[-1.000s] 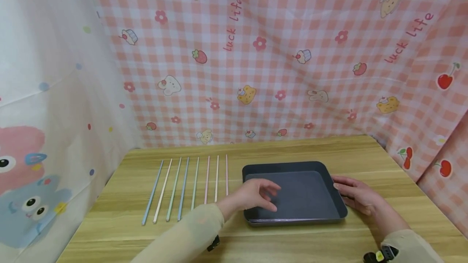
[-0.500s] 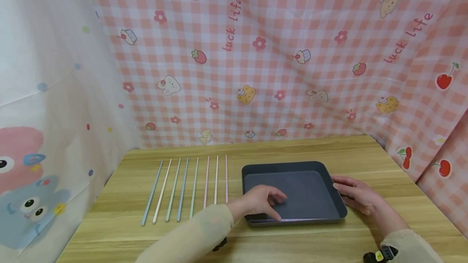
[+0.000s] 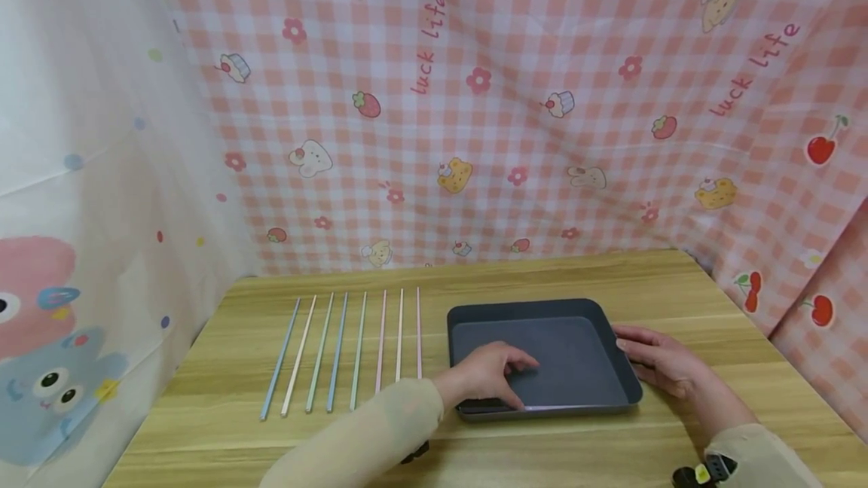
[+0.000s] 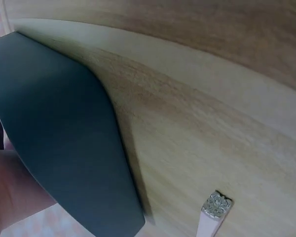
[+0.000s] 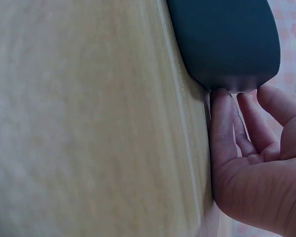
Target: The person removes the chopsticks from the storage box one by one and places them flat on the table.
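Note:
A dark grey rectangular baking pan point(image 3: 563, 352) lies on the wooden table. Reaching over its near left corner, my left hand point(image 3: 484, 375) has thumb and fingers spread apart inside the pan, the thumb tip right at the near wall. A thin pale line runs along that near edge. In the left wrist view the pan's outer wall point(image 4: 64, 133) hides most of this hand. My right hand point(image 3: 661, 360) touches the pan's right side; in the right wrist view its fingertips point(image 5: 222, 98) rest against the outer wall. Several pastel chopsticks point(image 3: 337, 352) lie side by side to the left.
The wooden table point(image 3: 556, 458) ends at the back against a pink checked curtain point(image 3: 380, 172). A white curtain with cartoon figures point(image 3: 136, 194) hangs at the left. My left sleeve point(image 3: 380, 428) covers the near ends of some chopsticks.
My left hand has shifted right and slightly toward the near edge of the pan, its thumb now at that wall. The right hand and the pan have stayed put.

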`<state>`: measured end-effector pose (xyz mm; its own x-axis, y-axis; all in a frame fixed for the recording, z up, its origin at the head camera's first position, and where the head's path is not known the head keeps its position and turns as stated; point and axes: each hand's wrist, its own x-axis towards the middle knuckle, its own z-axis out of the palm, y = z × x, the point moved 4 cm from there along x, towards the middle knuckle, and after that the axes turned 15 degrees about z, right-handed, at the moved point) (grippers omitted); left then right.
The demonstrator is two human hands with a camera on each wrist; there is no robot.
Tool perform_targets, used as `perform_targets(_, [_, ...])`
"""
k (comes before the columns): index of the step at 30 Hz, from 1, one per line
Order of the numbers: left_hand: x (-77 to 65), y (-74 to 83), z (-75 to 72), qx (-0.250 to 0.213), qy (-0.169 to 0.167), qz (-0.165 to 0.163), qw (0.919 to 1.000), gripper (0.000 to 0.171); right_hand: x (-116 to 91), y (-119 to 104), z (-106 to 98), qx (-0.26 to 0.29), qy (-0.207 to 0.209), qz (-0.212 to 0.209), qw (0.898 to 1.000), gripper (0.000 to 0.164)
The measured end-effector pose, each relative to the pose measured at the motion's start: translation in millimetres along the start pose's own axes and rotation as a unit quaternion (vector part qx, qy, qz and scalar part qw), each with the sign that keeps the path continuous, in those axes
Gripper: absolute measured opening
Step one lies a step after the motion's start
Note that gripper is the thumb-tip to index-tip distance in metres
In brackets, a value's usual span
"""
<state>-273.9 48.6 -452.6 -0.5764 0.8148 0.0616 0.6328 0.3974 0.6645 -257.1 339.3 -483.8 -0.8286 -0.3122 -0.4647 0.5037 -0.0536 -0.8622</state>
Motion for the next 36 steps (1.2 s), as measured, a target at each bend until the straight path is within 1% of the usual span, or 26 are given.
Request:
perform_targets(3, [1.6,0.7,1.2,0.034,-0.008,0.018,0.9992,0.064,0,0,0,0.000,-0.002,-0.004,1.000,0.027])
perform_targets(8, [1.6,2.7,2.8,0.099,-0.019,0.047,0.9939,0.063,0,-1,1,-0.001,-0.005,-0.004,1.000,0.026])
perform_targets(10, [1.2,3.3,2.5,0.106,-0.016,0.048,0.9931,0.060,0,-1,1,-0.002,-0.005,-0.002,1.000,0.026])
perform_targets(14, [0.1,3.0,1.0,0.080,-0.001,0.032,0.9962,0.051,0,-1,1,-0.005,-0.005,-0.003,1.000,0.026])
perform_targets(19, [-0.7,0.6,-1.1,0.033,0.018,0.010,0.9992,0.041,1,0,0,-0.004,-0.008,-0.004,1.000,0.026])
perform_targets(22, [-0.7,-2.1,-1.4,0.005,0.034,-0.002,0.9994,0.038,1,0,-1,-0.003,-0.006,-0.003,1.000,0.027])
perform_targets(25, [-0.8,-5.1,-1.3,-0.023,0.057,-0.013,0.9980,0.034,1,0,-1,-0.004,-0.002,-0.005,1.000,0.026])
perform_targets(30, [-0.9,-9.0,-1.2,-0.040,0.079,-0.026,0.9957,0.031,0,0,0,-0.005,0.003,-0.008,1.000,0.025])
perform_targets(32, [-0.6,-10.0,-1.4,-0.039,0.078,-0.030,0.9957,0.030,0,0,0,-0.004,0.003,-0.008,1.000,0.025])
perform_targets(36, [1.1,-10.2,-2.0,-0.034,0.071,-0.027,0.9966,0.029,1,0,0,0.001,0.006,-0.001,1.000,0.026])
